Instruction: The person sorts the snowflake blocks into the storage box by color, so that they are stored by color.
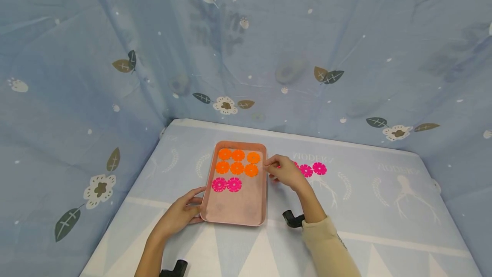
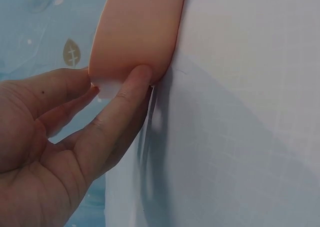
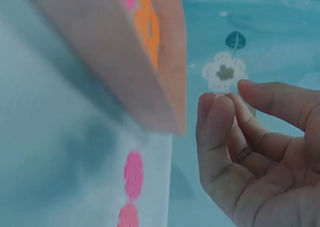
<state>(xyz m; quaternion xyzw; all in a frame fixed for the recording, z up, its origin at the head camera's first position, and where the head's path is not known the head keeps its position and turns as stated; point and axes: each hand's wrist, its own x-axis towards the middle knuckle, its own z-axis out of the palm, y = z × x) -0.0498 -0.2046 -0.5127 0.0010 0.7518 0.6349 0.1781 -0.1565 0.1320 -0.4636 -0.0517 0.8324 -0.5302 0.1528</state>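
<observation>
A pink rectangular tray (image 1: 244, 208) lies on the table, with several orange notched discs (image 1: 237, 168) in two rows and two magenta notched discs (image 1: 234, 184) below them. My left hand (image 1: 178, 217) rests at its lower left side. In the left wrist view, one extended finger presses the tray's outer wall (image 2: 142, 32) and another touches near the rim. My right hand (image 1: 286, 172) is at the right rim, thumb close to bent fingers; the right wrist view shows no disc between its fingertips. Behind it, more magenta discs (image 1: 319, 168) lie on the table, partly hidden.
A patterned cloth covers the table (image 1: 384, 217). Blue curtains (image 1: 269, 54) close in the back and both sides. Black wrist mounts (image 1: 293, 219) sit at both forearms, and a beige sleeve (image 1: 326, 243) covers the right arm.
</observation>
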